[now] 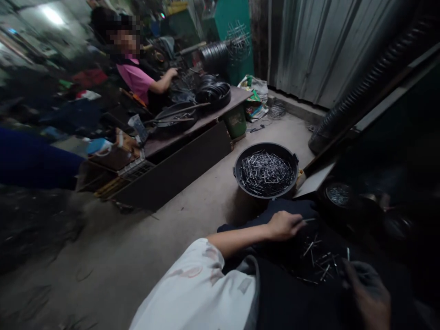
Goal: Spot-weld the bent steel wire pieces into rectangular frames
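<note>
My left hand (284, 225) is closed in a pinch, with a thin metal pin (309, 220) sticking out past the fingertips. Lower right, my right hand (369, 286) is dim and partly lost in shadow; its fingers are curled, and a short shiny pin (348, 254) stands up at the fingertips. Between the two hands, several loose metal pins (325, 263) lie scattered on the dark cloth (292, 293) over my lap. Just beyond my left hand, a round black basin (237, 176) holds a heap of similar metal pieces (266, 169).
A co-worker in a pink shirt (135, 75) sits at a low bench (182, 160) bearing black pans (213, 91). A ribbed dark hose (343, 105) slants down at right. A green bin (236, 121) and sacks (254, 94) stand behind the basin. A blue-lidded container (98, 146) is at left.
</note>
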### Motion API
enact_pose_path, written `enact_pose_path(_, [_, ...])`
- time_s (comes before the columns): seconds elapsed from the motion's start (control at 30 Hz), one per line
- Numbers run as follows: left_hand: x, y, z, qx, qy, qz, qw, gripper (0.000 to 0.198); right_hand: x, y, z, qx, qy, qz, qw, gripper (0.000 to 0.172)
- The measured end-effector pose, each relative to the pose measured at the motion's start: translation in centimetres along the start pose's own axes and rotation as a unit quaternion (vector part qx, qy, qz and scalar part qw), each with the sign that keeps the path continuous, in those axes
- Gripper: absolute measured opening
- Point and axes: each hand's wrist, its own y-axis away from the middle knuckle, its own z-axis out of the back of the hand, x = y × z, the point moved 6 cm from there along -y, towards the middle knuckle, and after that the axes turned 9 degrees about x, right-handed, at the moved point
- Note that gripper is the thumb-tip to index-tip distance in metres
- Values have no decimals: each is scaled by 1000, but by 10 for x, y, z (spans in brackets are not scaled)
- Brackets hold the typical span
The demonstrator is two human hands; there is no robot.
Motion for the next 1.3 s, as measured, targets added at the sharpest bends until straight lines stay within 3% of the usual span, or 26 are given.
enact_pose_path(0.07, [7,-3,7,-4,71,12,997,25,9,1,0,2,10,74,997,47])
enact_pose_path(0.17, [15,-12,-1,60,164,27,984,37,27,6,-5,41,45,176,982,31])
enact_pose_path(0.27, [23,-21,-19,103,378,106,914,48,42,8,-15,112,97,257,955,38])
enact_pose_path(0.33, [19,-26,-28,117,419,128,891,54,50,6,-18,127,129,306,935,42])
enact_pose_path(0.47, [1,-31,-46,154,416,124,887,56,55,0,-22,153,160,367,904,44])
enact_pose_path(0.6, [-14,-36,-59,184,415,99,886,53,50,-10,-19,162,178,381,893,44])
enact_pose_path(0.77, [-25,-46,-67,208,399,82,889,47,48,-19,-7,145,172,369,902,42])
enact_pose_path(1.0, [-32,-55,-71,195,379,99,899,51,49,-24,1,130,151,379,904,43])
enact_pose_path(1.3, [-48,-61,-70,181,365,62,911,46,51,-33,9,118,112,360,919,42])
